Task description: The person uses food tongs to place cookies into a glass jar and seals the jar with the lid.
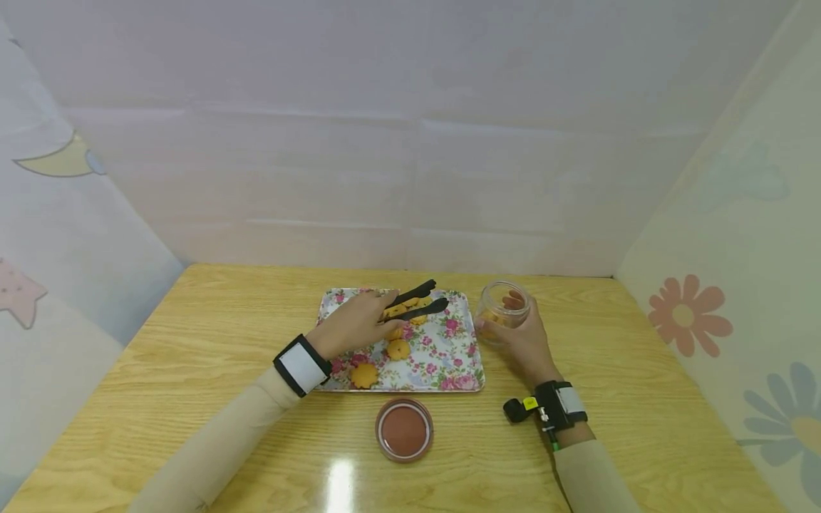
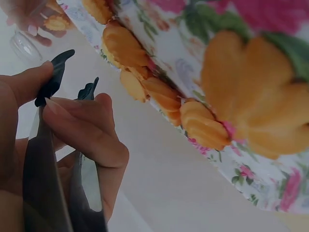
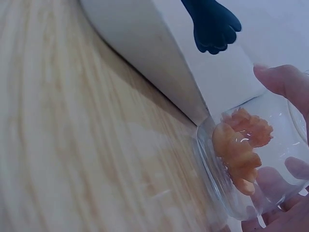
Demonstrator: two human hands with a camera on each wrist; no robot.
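No readable text, labels or numbers anywhere.

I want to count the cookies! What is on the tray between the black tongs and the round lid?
In the head view, two loose cookies lie on the floral tray, between the tongs and the lid; nearer the lid, bare table.

Head view looks down over the table (image 1: 192,342); both wrist views sit close, sharing the tray (image 2: 251,179).
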